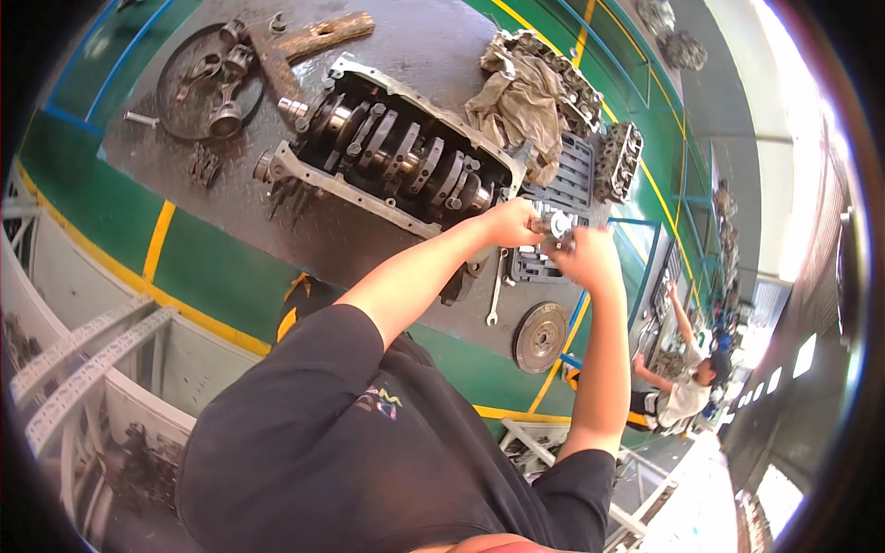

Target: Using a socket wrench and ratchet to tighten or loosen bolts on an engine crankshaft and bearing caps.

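Both of my hands meet over the right end of an open engine block (415, 217) with its crankshaft (401, 152) exposed. My left hand (512, 224) is closed round a small shiny metal part with a round end (556, 224), possibly a socket tool; its exact kind is unclear. Against the same part's darker side my right hand (590, 260) is curled, slightly smeared by motion. Beneath the hands lies an open tool case (539, 267), partly covered by them. A combination wrench (498, 290) rests on the table just below it.
A round metal disc (541, 338) lies near the table's edge. Brown cloth (521, 106) drapes over a cylinder head (581, 97); another head (619, 163) stands beside it. Pistons (226, 115) sit in a round tray (166, 106) near a wooden piece (327, 35). A co-worker (687, 387) works at right.
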Demonstrator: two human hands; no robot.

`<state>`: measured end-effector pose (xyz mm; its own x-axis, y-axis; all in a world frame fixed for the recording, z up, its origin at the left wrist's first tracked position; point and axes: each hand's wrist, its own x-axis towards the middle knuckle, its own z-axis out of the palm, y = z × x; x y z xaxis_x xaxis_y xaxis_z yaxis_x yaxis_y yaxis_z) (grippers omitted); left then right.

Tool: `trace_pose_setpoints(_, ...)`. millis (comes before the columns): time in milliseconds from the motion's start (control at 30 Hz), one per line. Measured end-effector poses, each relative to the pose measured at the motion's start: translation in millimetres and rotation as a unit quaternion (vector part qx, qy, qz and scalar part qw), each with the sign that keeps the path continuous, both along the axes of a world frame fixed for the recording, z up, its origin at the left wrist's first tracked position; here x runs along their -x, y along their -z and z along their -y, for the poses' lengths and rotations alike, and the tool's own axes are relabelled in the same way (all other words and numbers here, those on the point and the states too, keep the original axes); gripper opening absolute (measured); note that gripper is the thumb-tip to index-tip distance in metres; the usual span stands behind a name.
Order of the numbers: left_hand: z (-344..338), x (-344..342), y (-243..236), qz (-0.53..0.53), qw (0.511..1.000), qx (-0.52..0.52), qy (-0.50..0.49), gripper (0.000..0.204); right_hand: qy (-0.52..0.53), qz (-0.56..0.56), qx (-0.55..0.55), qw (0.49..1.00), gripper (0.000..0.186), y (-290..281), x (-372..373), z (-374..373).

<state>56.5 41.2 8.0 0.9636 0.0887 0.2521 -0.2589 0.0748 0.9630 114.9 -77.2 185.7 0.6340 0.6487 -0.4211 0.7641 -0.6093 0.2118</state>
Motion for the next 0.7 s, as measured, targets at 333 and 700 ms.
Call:
trace_pose_setpoints(333, 5, 2, 8, 0.033, 0.997, -0.052, -0.047, 0.025, -0.045, 0.122, -0.083, 0.988, 0.044, -1, 5, -1)
trace_pose_setpoints(700, 3, -1, 6, 0.031, 0.996, -0.081, -0.009, 0.026, -0.106, 0.152, -0.098, 0.978, 0.039, -9, 4, -9)
